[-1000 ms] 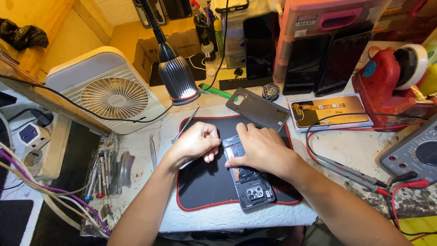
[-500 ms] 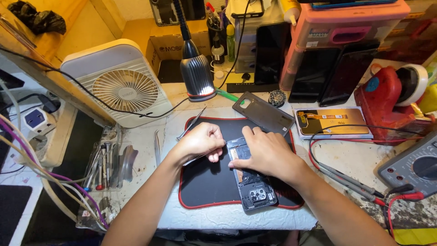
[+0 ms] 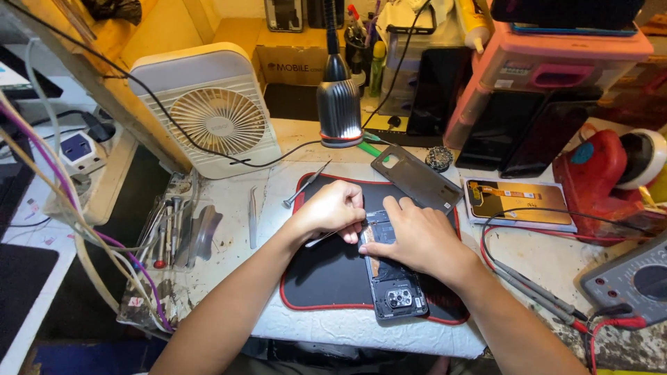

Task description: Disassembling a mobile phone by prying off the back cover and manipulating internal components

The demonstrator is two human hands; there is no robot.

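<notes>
- Cluttered on every side, our repair bench [image 3: 278,187] is white and stained, with a black mat edged in red [image 3: 326,278] laid at its middle to give the work a soft, grippy bed.
- On that mat lies the opened phone [image 3: 392,281], back cover off, its camera cluster towards us and its insides facing up so we can reach them.
- Our left hand [image 3: 333,208] is curled tight around a thin metal tool [image 3: 321,238]; its tip points at the phone's upper edge, though we cannot tell whether it touches.
- Our right hand [image 3: 417,239] lies flat over the phone's upper half, fingers pressing down, apparently to keep the body from sliding; it grips nothing.
- We see the removed grey back cover [image 3: 415,178] parked just beyond the mat, out of the way but near.
- A gold-backed screen panel [image 3: 517,203] rests to the right, well apart from our hands.
- Loose on the bench to the left lie a screwdriver [image 3: 306,185] and tweezers [image 3: 253,215], with more tools in a tray [image 3: 177,232] beyond.
- A desk lamp [image 3: 339,104] stands right behind the mat to light it, and a white fan [image 3: 219,121] faces us.
- At the right edge sit red probe leads [image 3: 611,323] and a grey meter [image 3: 636,281].
</notes>
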